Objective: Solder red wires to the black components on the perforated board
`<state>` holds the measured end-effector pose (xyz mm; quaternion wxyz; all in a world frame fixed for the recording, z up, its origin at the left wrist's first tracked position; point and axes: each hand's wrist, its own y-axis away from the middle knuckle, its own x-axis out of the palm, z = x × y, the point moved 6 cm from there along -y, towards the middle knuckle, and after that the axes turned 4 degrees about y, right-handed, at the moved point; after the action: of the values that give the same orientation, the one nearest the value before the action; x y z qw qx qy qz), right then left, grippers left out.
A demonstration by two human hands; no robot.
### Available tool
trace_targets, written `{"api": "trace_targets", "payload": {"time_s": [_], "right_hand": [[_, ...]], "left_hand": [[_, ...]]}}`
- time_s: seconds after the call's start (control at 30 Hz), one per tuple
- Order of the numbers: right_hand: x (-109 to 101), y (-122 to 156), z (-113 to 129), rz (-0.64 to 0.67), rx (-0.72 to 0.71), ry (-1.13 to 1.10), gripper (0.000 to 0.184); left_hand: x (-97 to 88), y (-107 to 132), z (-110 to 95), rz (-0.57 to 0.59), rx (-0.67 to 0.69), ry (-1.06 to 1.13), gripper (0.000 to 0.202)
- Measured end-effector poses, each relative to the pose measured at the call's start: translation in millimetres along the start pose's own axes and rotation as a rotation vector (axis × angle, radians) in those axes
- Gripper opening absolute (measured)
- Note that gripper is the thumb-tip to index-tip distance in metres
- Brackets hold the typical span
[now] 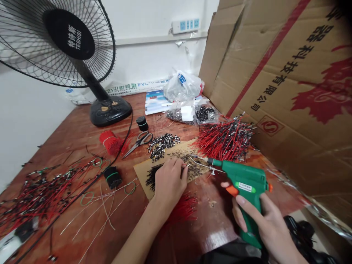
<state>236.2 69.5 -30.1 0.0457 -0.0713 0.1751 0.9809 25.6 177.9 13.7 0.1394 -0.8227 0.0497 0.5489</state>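
My right hand (271,223) is wrapped round the grip of a green soldering gun (246,174), one finger at its orange trigger (232,190). The gun's metal tip and thin feed tube point left, close to my left fingertips. With thumb and forefinger pinched, my left hand (170,178) holds a small silvery part (188,165); its exact kind is too small to tell. Under that hand lies a brown cardboard sheet (141,172) strewn with dark bits. Black wires (151,178) stick out left of the hand, and red wires (188,207) lie below it.
Behind the sheet are a pile of small black-and-silver parts (162,145) and scissors (140,142). A heap of red wires (224,141) lies by a large carton (275,73) on the right. A fan (110,112), its cable and tangled wires (52,190) occupy the left.
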Motion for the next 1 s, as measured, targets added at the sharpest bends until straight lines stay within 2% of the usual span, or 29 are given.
{"api": "trace_targets", "payload": {"time_s": [0.47,0.63,0.8,0.87,1.0], "right_hand": [[-4,1,4,0.026,0.018,0.008,0.055],[-10,-1,14,0.012,0.031,0.055,0.061],[-11,-2,18,0.062,0.127,0.065,0.062],[-13,-4,14,0.071,0.112,0.065,0.055],[-16,-7,6,0.064,0.071,0.040,0.047]], "left_hand": [[-1.2,3,0,-0.038,0.017,0.014,0.016],[-13.7,6,2,-0.054,0.004,0.014,0.022],[-20.5,10,9,-0.021,-0.043,0.013,0.033],[-20.2,10,8,-0.032,-0.018,0.015,0.033],[-18.6,11,0,-0.101,0.126,0.038,0.026]]}}
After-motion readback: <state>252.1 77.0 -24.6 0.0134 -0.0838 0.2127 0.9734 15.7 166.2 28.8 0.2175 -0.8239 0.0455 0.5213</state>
